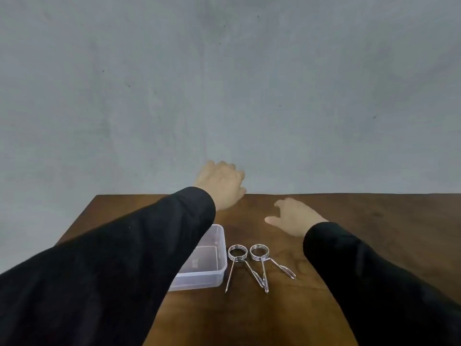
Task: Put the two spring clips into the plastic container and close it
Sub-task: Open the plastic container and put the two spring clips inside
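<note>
Hands are both reaching out over the far half of the table, each holding nothing. Left hand (220,182) is sitting just above frame centre, at the table's far edge, back of the hand facing the camera, fingers curled downward; whether the fingertips are touching the wood cannot be told. Right hand (293,217) is hovering lower and right of centre, fingers loosely spread, thumb pointing toward the left of the frame. Black sleeves (112,265) are covering both forearms, the left one crossing in front of the plastic container (212,258) and hiding its left portion. Container is lying open, clear and rectangular, just below and left of centre, nothing visible inside it; no lid is showing. Two metal spring clips are lying side by side on the wood immediately right of the container: left spring clip (238,255) nearest its wall, right spring clip (260,254) just beside, their legs crossing. Dark wooden table (374,233) is filling the lower frame; grey wall (224,83) is filling the upper.
</note>
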`<state>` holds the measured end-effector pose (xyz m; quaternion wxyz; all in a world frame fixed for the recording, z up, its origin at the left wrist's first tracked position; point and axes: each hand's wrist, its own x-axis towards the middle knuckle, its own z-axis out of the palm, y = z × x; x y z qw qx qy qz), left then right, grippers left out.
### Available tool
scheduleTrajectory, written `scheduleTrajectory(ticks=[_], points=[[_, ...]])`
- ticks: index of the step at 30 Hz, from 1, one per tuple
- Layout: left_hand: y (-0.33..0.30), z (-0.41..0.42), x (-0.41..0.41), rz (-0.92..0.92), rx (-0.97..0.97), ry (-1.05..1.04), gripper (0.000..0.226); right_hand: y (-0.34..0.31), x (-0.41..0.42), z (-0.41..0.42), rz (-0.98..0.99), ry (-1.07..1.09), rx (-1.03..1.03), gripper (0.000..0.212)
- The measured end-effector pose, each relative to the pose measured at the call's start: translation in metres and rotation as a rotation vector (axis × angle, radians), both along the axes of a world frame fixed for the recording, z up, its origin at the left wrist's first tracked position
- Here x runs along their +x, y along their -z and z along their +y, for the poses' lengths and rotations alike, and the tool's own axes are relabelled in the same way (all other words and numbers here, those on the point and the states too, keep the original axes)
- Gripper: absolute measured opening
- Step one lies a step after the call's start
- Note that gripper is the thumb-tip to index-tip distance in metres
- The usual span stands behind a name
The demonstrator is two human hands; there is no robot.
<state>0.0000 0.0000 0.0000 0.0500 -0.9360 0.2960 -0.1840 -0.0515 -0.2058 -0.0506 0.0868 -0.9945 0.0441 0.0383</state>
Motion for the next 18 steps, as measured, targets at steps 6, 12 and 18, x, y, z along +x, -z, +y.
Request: scheduleTrajectory(ticks=[6, 12, 18], points=[[0.056, -0.006, -0.022, 0.108, 0.024, -0.006, 0.035, 0.066, -0.022, 0.007, 0.275, 0.048, 0.012, 0.068], [0.096, -0.005, -0.033, 0.182, -0.014, -0.045, 0.032, 0.112, -0.023, 0.014, 0.27, 0.111, 0.048, 0.058], [0.106, 0.013, -0.029, 0.184, -0.091, -0.078, 0.033, 0.132, -0.01, 0.018, 0.142, 0.19, 0.068, 0.038]])
